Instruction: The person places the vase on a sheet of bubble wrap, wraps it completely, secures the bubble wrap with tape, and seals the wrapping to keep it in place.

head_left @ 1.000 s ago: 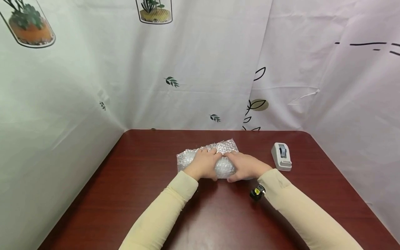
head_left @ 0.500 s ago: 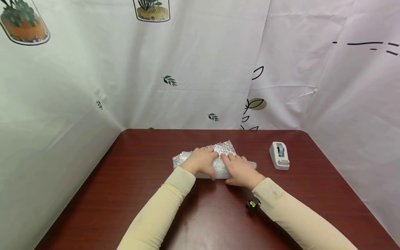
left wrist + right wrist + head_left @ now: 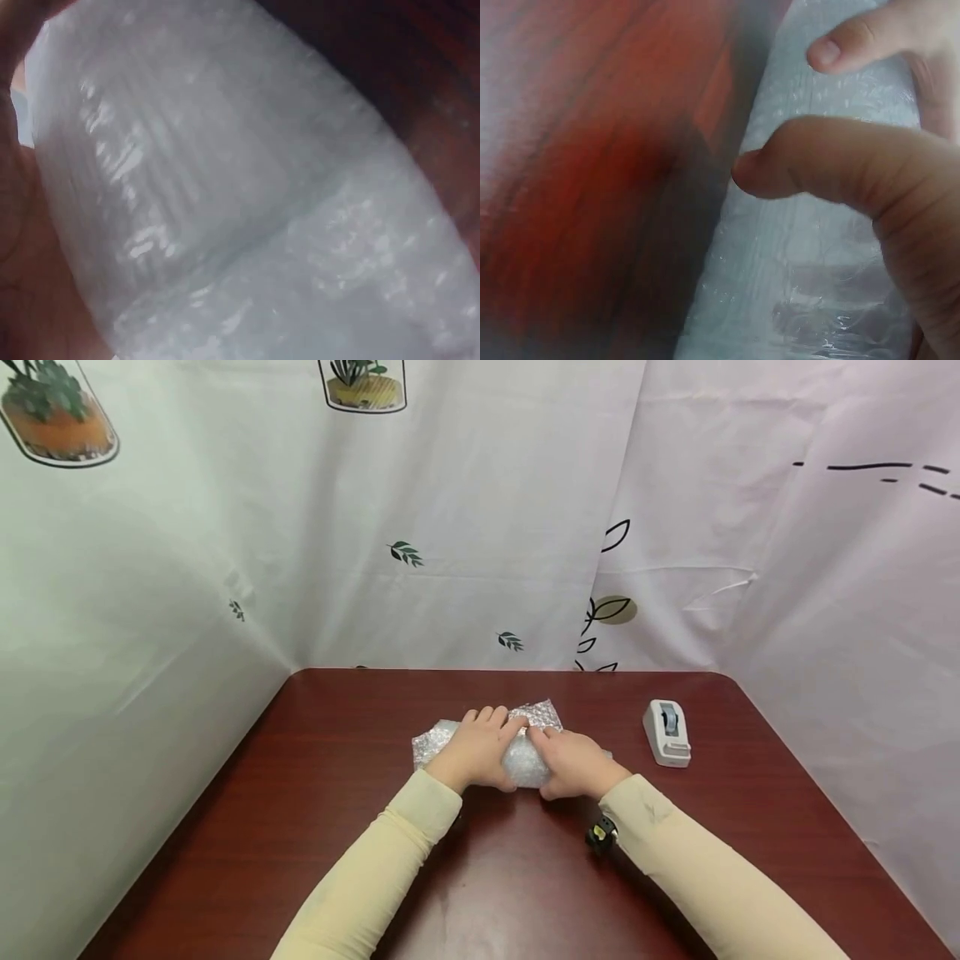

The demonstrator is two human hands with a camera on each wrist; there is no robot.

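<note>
A roll-shaped bundle wrapped in clear bubble wrap [image 3: 527,765] lies across the table, with a loose flap of the wrap [image 3: 542,714] behind it. My left hand [image 3: 478,750] grips the bundle left of its middle, fingers over the top and thumb at the near side. Just to the right, my right hand [image 3: 576,764] holds it the same way. In the right wrist view, the right thumb [image 3: 832,161] bends onto the bubble-wrapped surface [image 3: 780,255]. The wrapped side [image 3: 202,150] fills most of the left wrist view. What is inside cannot be made out.
A white tape dispenser [image 3: 667,733] with a roll of tape stands at the right of the dark red wooden table [image 3: 360,710]. White printed fabric [image 3: 480,527] hangs behind the table and along its sides. A black wrist device [image 3: 601,834] sits under the right cuff.
Half a second ago the right hand lay flatter over the bundle; now it grips it from above and the near side. The left hand stays on the bundle. The head view has shifted slightly.
</note>
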